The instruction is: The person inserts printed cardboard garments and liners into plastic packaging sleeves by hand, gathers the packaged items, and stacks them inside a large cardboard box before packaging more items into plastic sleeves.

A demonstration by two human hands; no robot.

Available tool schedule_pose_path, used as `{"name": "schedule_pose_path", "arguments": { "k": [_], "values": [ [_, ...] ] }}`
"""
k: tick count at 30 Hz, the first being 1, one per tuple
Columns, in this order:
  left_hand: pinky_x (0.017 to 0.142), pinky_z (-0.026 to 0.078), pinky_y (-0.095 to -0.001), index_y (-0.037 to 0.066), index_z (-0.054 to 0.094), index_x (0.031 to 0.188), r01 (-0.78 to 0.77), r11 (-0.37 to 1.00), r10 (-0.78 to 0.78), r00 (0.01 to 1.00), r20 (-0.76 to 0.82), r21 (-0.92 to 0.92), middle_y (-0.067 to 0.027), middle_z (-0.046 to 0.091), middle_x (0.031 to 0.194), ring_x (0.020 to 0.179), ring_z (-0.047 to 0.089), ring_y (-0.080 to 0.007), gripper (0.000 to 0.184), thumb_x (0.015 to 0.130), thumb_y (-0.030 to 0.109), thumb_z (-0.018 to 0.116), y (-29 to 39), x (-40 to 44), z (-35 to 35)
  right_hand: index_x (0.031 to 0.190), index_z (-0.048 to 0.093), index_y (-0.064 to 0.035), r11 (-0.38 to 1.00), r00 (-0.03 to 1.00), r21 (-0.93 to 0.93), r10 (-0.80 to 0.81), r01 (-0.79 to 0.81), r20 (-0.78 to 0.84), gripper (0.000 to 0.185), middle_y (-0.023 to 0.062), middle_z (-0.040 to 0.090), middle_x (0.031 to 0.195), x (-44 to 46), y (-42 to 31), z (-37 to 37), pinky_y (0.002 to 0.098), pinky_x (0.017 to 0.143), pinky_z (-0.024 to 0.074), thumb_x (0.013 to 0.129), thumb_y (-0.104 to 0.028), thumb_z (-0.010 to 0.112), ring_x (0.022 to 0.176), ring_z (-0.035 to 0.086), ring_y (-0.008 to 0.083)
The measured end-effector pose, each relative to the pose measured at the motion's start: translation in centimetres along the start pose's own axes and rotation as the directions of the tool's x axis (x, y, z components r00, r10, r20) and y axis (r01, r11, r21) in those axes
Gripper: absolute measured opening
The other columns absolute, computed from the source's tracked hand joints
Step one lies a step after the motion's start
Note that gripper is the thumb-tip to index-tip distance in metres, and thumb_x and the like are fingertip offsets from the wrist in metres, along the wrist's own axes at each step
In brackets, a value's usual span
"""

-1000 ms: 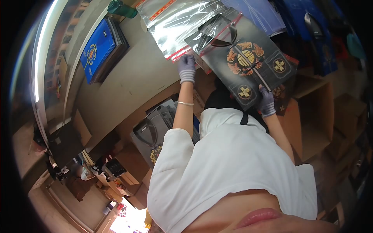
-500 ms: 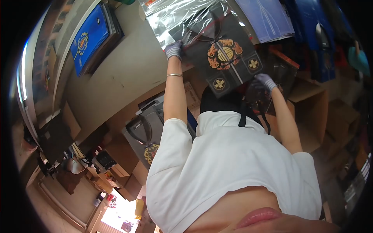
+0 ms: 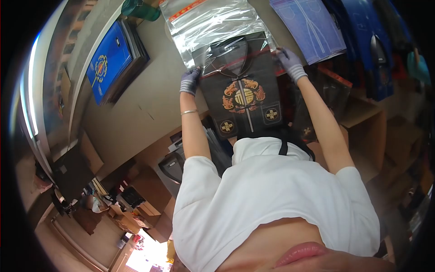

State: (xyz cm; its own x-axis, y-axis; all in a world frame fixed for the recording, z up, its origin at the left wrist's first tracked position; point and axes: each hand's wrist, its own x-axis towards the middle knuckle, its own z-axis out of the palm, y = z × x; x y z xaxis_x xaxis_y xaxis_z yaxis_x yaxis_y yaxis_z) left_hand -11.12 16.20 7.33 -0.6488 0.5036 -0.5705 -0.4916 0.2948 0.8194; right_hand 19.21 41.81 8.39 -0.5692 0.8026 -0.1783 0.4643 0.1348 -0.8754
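A dark folded garment (image 3: 213, 97) with a round red-and-gold emblem lies partly inside a clear plastic bag (image 3: 199, 27) that has red strips. The collar end is under the film; the lower part with two gold cross patches is outside. My left hand (image 3: 189, 81), in a grey glove, is closed on the bag's left edge beside the garment. At the right edge, near the collar, my gloved right hand (image 3: 291, 63) is closed on the bag; its fingertips are partly hard to make out.
A stack of blue and dark packets (image 3: 106, 68) lies at the left of the table (image 3: 136, 106). Light-blue printed packets (image 3: 312, 31) are at the upper right. A green cylinder (image 3: 141, 10) stands at the top. Below right is an open cardboard box (image 3: 364, 136); grey garments (image 3: 172, 167) sit below left.
The garment has turned upright and its collar end lies farther under the film. My right hand has moved from the garment's lower edge up to the bag's right edge. My left hand has shifted left.
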Motion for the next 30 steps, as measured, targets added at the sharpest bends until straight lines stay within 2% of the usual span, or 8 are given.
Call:
{"name": "schedule_pose_path", "arguments": {
  "k": [7, 11, 13, 15, 20, 23, 25, 30],
  "values": [
    [0.046, 0.036, -0.0203, 0.001, 0.063, 0.085, -0.056, 0.998, 0.058, 0.997, -0.049, 0.039, -0.0005, 0.059, 0.068, 0.052, 0.047, -0.0069, 0.022, 0.074, 0.017, 0.071, 2.6, -1.0, 1.7, 0.100, 0.059, -0.0027, 0.998, 0.943, -0.054, -0.051, 0.035, -0.328, 0.032, 0.0145, 0.064, 0.086, 4.3, -4.5, 3.1, 0.0313, 0.071, 0.0464, 0.076, -0.025, 0.063, 0.081, 0.062, 0.0255],
    [0.045, 0.035, -0.0198, 0.001, 0.062, 0.084, -0.157, 0.986, 0.164, 0.976, -0.142, 0.059, 0.0002, 0.058, 0.066, 0.050, 0.045, -0.0057, 0.019, 0.075, 0.015, 0.070, 0.7, -1.5, 1.6, 0.100, 0.060, -0.0040, 0.962, 0.965, 0.073, 0.263, -0.262, -0.006, 0.029, 0.0155, 0.064, 0.086, 2.9, -3.3, 1.8, 0.0328, 0.072, 0.0463, 0.079, -0.023, 0.059, 0.082, 0.062, 0.0273],
    [0.045, 0.035, -0.0196, 0.001, 0.062, 0.083, -0.260, 0.965, 0.250, 0.956, -0.152, -0.047, 0.0000, 0.057, 0.066, 0.050, 0.045, -0.0057, 0.017, 0.075, 0.015, 0.069, -0.5, -1.7, 0.9, 0.103, 0.059, -0.0028, 0.986, 0.992, -0.125, 0.114, -0.106, 0.056, 0.030, 0.0171, 0.063, 0.092, 0.9, -0.7, 2.2, 0.0333, 0.075, 0.0460, 0.081, -0.023, 0.057, 0.085, 0.061, 0.0272],
    [0.047, 0.037, -0.0191, 0.002, 0.063, 0.086, -0.175, 0.984, 0.168, 0.968, -0.186, -0.024, 0.0002, 0.059, 0.069, 0.053, 0.047, -0.0057, 0.017, 0.075, 0.015, 0.069, -0.6, -1.2, 0.7, 0.105, 0.057, 0.0009, 0.995, 0.997, -0.059, -0.079, 0.078, -0.005, 0.032, 0.0170, 0.061, 0.099, -0.8, 2.6, 3.4, 0.0327, 0.076, 0.0461, 0.082, -0.020, 0.056, 0.086, 0.061, 0.0260],
    [0.049, 0.039, -0.0183, 0.004, 0.064, 0.084, -0.068, 0.997, 0.076, 0.980, -0.186, 0.048, 0.0019, 0.059, 0.069, 0.056, 0.049, -0.0054, 0.013, 0.076, 0.012, 0.069, -2.2, -5.7, 0.1, 0.108, 0.054, 0.0048, 0.901, 0.937, 0.258, 0.321, -0.347, 0.139, 0.035, 0.0145, 0.061, 0.103, -4.3, 1.8, 2.8, 0.0313, 0.082, 0.0439, 0.083, -0.020, 0.055, 0.093, 0.058, 0.0245],
    [0.047, 0.037, -0.0200, 0.004, 0.065, 0.077, -0.023, 0.996, 0.037, 0.982, -0.184, 0.082, 0.0032, 0.056, 0.062, 0.051, 0.045, -0.0051, 0.010, 0.075, 0.013, 0.069, -5.4, -8.4, -0.8, 0.110, 0.054, 0.0046, 0.899, 0.918, 0.206, 0.352, -0.386, 0.183, 0.035, 0.0135, 0.060, 0.106, -8.0, 3.5, 2.3, 0.0291, 0.083, 0.0429, 0.083, -0.018, 0.056, 0.096, 0.057, 0.0214],
    [0.049, 0.040, -0.0213, 0.004, 0.065, 0.075, 0.002, 0.975, 0.031, 0.989, -0.146, 0.221, 0.0032, 0.056, 0.062, 0.052, 0.045, -0.0054, 0.011, 0.076, 0.014, 0.068, -8.9, -10.6, -2.4, 0.110, 0.054, 0.0015, 0.981, 0.964, -0.119, 0.175, -0.153, 0.199, 0.033, 0.0117, 0.061, 0.104, -11.9, 6.4, 1.8, 0.0302, 0.080, 0.0448, 0.084, -0.018, 0.056, 0.091, 0.058, 0.0201],
    [0.053, 0.046, -0.0231, 0.001, 0.064, 0.074, 0.124, 0.844, -0.139, 0.990, -0.010, 0.522, -0.0003, 0.059, 0.062, 0.055, 0.053, -0.0075, 0.013, 0.077, 0.013, 0.065, -13.5, -19.7, -3.9, 0.101, 0.057, 0.0021, 0.890, 0.811, -0.011, 0.419, -0.455, 0.408, 0.028, 0.0102, 0.062, 0.090, -22.5, 9.4, -0.1, 0.0280, 0.077, 0.0455, 0.084, -0.020, 0.056, 0.080, 0.057, 0.0158]
  ]
}}
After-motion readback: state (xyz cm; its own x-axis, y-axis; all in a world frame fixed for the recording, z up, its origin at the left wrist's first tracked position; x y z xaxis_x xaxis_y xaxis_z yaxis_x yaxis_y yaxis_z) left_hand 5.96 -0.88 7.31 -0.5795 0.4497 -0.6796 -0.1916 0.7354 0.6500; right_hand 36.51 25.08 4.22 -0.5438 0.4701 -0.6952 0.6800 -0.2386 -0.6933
